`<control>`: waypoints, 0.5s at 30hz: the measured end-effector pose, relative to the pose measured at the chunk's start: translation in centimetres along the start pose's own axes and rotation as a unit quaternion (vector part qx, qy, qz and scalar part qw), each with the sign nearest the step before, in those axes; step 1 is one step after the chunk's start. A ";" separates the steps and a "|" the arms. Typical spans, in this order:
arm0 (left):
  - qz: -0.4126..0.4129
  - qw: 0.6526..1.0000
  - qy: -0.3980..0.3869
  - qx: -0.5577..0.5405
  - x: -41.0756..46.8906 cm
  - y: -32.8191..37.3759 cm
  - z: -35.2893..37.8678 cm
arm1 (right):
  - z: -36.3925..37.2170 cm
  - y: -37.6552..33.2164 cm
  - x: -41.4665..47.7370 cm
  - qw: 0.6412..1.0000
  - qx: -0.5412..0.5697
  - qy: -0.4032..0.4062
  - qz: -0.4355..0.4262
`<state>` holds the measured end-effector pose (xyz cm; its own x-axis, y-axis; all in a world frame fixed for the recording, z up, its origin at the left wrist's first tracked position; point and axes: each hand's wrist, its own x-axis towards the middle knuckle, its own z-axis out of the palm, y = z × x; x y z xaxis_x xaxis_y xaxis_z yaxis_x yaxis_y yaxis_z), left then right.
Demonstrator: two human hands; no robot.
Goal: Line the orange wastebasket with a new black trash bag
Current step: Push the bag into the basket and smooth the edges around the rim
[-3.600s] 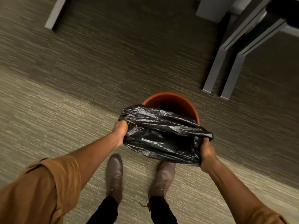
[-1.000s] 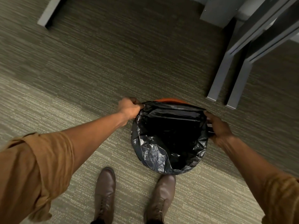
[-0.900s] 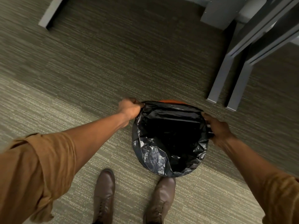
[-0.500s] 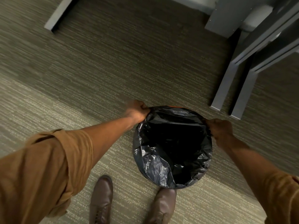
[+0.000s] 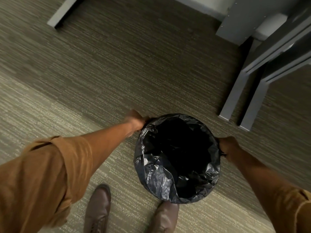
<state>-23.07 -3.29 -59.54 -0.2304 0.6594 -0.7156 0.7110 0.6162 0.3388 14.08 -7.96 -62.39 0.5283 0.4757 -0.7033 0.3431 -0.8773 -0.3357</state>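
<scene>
Looking down past our arms, we see the black trash bag (image 5: 156, 174) spread open over the mouth of the wastebasket, which stands on the carpet (image 5: 117, 68) just ahead of our brown shoes (image 5: 97, 209). The bag's plastic covers the whole rim, so none of the orange wastebasket itself shows from here; we only make out its round form under the crinkled film. The inside of the bag is a dark hollow, and its folded-over edge hangs lowest on the side nearest us, touching or nearly touching the toe of the right shoe.

Our left hand (image 5: 134, 120) sits at the far left of the rim, its fingers closed on the bag's edge. Our right hand (image 5: 228, 146) is at the right side of the rim, its fingers curled into the plastic there as well, pinching a small tuft of it. Both arms reach out from rolled tan sleeves (image 5: 55, 165).

Beyond the wastebasket to the right, two grey table legs (image 5: 235, 96) stand on the carpet, well apart from the bag. Another grey leg (image 5: 64, 12) shows at the upper left.
</scene>
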 end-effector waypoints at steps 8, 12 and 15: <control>0.429 0.839 0.230 0.243 -11.2 -2.4 1.4 | -1.2 0.0 -11.1 0.853 -0.119 0.191 -0.470; 0.501 0.770 0.027 0.394 -17.0 -4.2 5.4 | 1.3 0.5 -15.0 0.759 -0.281 0.068 -0.584; 0.448 0.769 -0.087 0.448 -18.4 -5.2 6.9 | 3.7 1.4 -15.3 0.718 -0.433 -0.037 -0.544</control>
<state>-17.94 -21.59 -52.39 0.6555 0.5302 -0.5378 0.7224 -0.6477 0.2421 3.61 -16.75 -54.40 -0.4506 0.8159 -0.3623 0.8920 0.3954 -0.2191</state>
